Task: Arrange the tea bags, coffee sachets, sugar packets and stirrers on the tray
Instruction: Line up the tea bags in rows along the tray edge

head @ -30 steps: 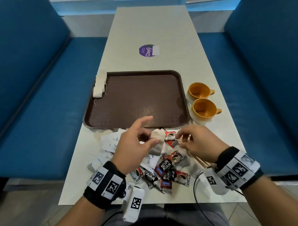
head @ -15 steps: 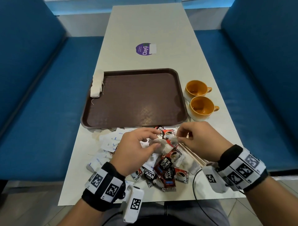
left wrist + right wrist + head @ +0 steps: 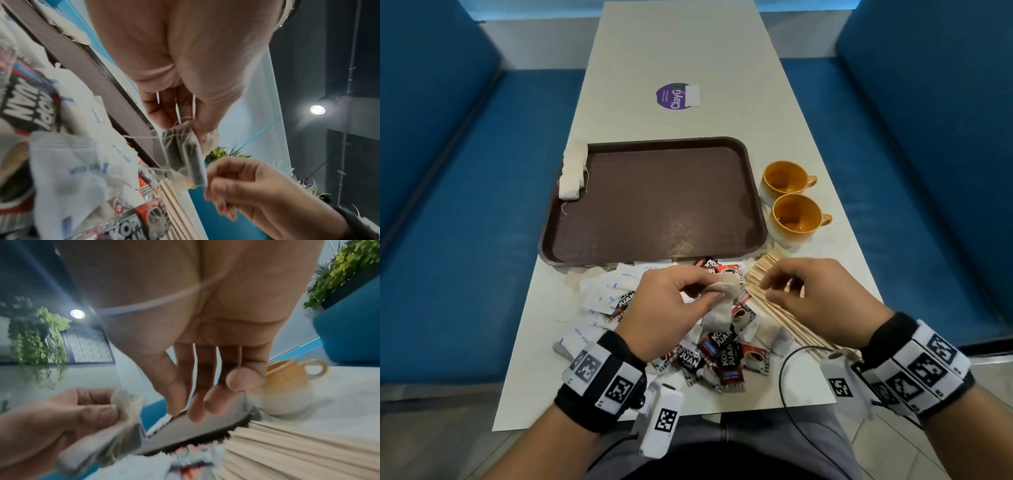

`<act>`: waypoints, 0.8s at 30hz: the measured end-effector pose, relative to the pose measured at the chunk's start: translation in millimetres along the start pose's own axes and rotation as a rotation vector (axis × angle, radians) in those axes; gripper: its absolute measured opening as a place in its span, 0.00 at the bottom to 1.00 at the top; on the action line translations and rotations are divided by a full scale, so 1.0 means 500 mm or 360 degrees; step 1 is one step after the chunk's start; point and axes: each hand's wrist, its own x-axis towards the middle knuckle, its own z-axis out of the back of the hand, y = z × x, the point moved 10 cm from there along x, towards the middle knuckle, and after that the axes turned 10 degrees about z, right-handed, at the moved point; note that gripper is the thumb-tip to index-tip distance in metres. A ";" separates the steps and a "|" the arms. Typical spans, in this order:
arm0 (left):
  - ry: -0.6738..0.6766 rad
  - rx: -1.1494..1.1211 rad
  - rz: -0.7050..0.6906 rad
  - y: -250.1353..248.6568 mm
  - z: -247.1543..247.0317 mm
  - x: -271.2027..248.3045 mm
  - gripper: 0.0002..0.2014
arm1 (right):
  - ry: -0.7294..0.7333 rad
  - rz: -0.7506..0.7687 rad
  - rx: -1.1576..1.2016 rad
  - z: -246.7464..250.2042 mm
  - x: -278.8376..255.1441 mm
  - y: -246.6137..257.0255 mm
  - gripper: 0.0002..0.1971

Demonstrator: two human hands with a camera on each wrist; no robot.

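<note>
White table (image 3: 688, 51) holds a brown tray (image 3: 654, 253). Just below it, the left hand (image 3: 671, 308) now pinches a soft tea bag (image 3: 726, 289); the right hand (image 3: 815, 301) has let go, fingers loosely curled.

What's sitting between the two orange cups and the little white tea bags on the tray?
Only bare brown tray, seen in the head view, separates the cups from the tea bags.

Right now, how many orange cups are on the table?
2: the far orange cup and the near orange cup, side by side just right of the brown tray.
</note>
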 end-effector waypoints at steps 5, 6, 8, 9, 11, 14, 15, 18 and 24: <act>0.0024 -0.0089 0.0122 0.018 0.001 -0.011 0.13 | 0.0277 -0.0167 -0.0387 -0.075 -0.043 -0.057 0.07; 0.0022 -0.0089 0.0141 0.019 0.000 -0.012 0.17 | 0.0301 -0.0176 -0.0440 -0.088 -0.050 -0.059 0.10; 0.0027 -0.0062 0.0159 0.021 -0.002 -0.015 0.25 | 0.0339 -0.0169 -0.0533 -0.105 -0.061 -0.059 0.13; 0.0021 -0.0040 0.0165 0.021 -0.003 -0.016 0.27 | 0.0346 -0.0158 -0.0561 -0.110 -0.064 -0.059 0.14; 0.0001 -0.0013 0.0191 0.024 -0.001 -0.016 0.26 | 0.0341 -0.0161 -0.0567 -0.113 -0.068 -0.059 0.14; -0.0006 0.0001 0.0243 0.031 -0.001 -0.017 0.16 | 0.0290 -0.0195 -0.0513 -0.107 -0.069 -0.061 0.13; 0.0013 0.0005 0.0243 0.031 -0.004 -0.018 0.13 | 0.0264 -0.0216 -0.0466 -0.104 -0.070 -0.062 0.14; 0.0061 -0.0078 0.0257 0.028 -0.012 -0.020 0.11 | 0.0213 -0.0291 -0.0305 -0.101 -0.070 -0.073 0.20; 0.0242 -0.0190 0.0188 0.015 -0.040 -0.020 0.05 | 0.0016 -0.0300 -0.0007 -0.072 -0.071 -0.078 0.21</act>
